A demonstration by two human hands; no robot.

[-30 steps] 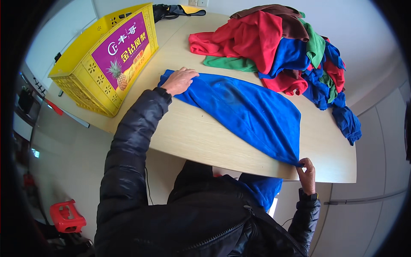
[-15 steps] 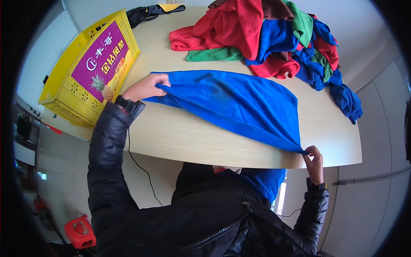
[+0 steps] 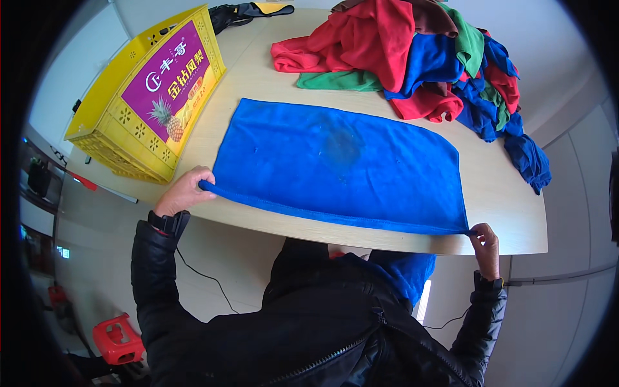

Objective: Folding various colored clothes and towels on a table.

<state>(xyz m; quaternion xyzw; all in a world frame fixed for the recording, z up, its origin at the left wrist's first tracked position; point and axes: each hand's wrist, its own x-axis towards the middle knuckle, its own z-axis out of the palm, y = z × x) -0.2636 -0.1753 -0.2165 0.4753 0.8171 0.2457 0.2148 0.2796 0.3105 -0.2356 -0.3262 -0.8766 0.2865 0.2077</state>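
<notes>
A blue cloth [image 3: 290, 155] lies spread across the table, roughly a rectangle, with a dark round stain near its middle. My left hand [image 3: 188, 189] is closed on its near left corner, fingers pinching the edge. At the near right corner, my right hand [image 3: 485, 248] pinches the cloth between thumb and fingers. Between the two hands the near edge is drawn taut, slightly raised and rolled, close to the table's front edge. The far edge rests on the tabletop.
A heap of red, blue, green and brown cloths [image 3: 380, 51] is piled at the far right of the table [image 3: 248, 71]. To the left stands a yellow plastic crate [image 3: 103, 145]. A black bag-like item [image 3: 235, 16] lies behind it. A red stool [image 3: 118, 340] is on the floor.
My left hand has come down toward me with its corner, and the folded-over cloth has opened flat. My right hand stays near the same corner, slightly further right.
</notes>
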